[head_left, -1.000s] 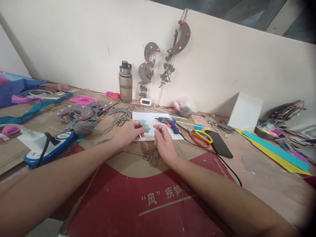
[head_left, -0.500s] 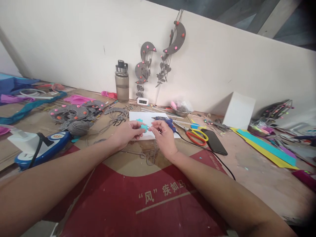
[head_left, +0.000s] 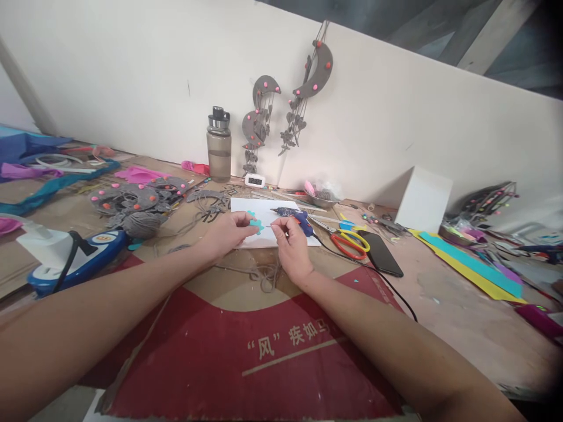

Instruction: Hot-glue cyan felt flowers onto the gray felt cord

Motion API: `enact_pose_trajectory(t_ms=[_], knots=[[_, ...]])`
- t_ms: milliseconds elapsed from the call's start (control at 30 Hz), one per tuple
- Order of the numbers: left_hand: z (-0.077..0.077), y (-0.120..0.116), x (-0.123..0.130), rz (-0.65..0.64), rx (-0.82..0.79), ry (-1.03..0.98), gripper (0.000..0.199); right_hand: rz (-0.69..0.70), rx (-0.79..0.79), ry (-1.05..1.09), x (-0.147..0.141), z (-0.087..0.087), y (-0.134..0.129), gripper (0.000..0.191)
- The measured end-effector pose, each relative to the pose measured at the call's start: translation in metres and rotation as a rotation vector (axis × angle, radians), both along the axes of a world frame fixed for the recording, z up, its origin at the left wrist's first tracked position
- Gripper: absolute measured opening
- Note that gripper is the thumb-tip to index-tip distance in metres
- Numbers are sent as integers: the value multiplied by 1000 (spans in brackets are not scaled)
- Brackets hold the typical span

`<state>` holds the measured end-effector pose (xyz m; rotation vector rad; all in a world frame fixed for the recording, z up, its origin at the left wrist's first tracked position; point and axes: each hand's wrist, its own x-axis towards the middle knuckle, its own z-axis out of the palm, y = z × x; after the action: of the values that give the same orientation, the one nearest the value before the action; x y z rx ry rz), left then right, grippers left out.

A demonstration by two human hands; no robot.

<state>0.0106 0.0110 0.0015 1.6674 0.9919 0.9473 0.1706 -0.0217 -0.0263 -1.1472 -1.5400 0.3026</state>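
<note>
A small turquoise cutout (head_left: 256, 224) is pinched between the thumb and finger of my left hand (head_left: 226, 235), over the white paper (head_left: 246, 205). Just right of it, my right hand (head_left: 291, 245) has its thumb and fingertips pressed together on a thin dark piece, too small to name, that points toward the cutout. A blue glue gun (head_left: 299, 220) lies on the paper behind my right hand. Grey cord (head_left: 266, 278) lies loosely on the cardboard below both hands.
Scissors (head_left: 349, 243) and a black phone (head_left: 380, 253) lie at the right, with a black cable (head_left: 396, 287) curving past. Grey yarn (head_left: 141, 225) and a blue power strip (head_left: 105, 249) are at the left. A bottle (head_left: 219, 146) stands by the wall.
My hands have moved slightly apart, opening a gap between the cutout and my right fingertips. More of the cutout shows, and the thin dark piece is in sight. The camera view has shifted slightly.
</note>
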Motion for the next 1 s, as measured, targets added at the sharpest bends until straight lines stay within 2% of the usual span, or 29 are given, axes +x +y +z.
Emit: enact_pose_trajectory(t_ms=[167, 467, 567, 733, 867, 1000], knots=[[3, -4, -3, -17, 92, 163, 19, -1, 54, -131, -2, 3, -4, 11], [-1, -2, -3, -99, 233, 211, 22, -13, 31, -223, -3, 6, -7, 9], [2, -6, -3, -98, 202, 220, 26, -7, 33, -226, -3, 5, -7, 10], [1, -3, -4, -94, 43, 180, 28, 25, 2, -155, -4, 2, -7, 12], [-4, 4, -6, -80, 38, 113, 30, 38, -36, -148, -5, 1, -7, 18], [-5, 11, -10, -52, 53, 69, 30, 54, -58, -247, -4, 3, -7, 16]])
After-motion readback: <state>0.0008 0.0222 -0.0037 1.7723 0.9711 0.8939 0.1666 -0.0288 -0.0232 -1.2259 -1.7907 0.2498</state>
